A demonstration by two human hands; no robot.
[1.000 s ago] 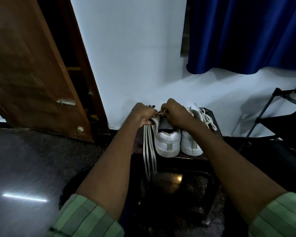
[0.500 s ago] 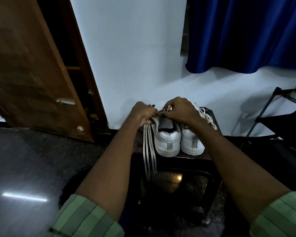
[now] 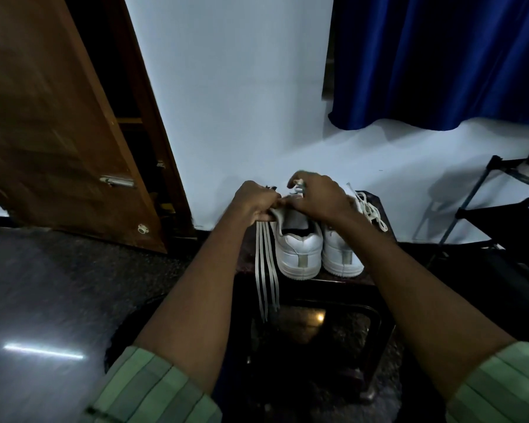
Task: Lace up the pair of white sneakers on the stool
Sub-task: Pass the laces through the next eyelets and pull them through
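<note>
Left hand (image 3: 255, 203) clamps the hanging laces (image 3: 266, 270) beside the left sneaker (image 3: 300, 248) on the stool (image 3: 342, 283), right hand (image 3: 318, 198) pinches a lace end — feed it squarely, untwisted.

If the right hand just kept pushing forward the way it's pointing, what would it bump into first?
Most likely the left sneaker, whose tongue and lace the right hand is already working at; beyond that, the white wall. Depth is hard to judge here.

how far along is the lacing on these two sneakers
Right sneaker already carries laces. Both hands, left hand and right hand, work at the left sneaker, loose lace ends hanging over the stool. Its lacing looks unfinished.
</note>
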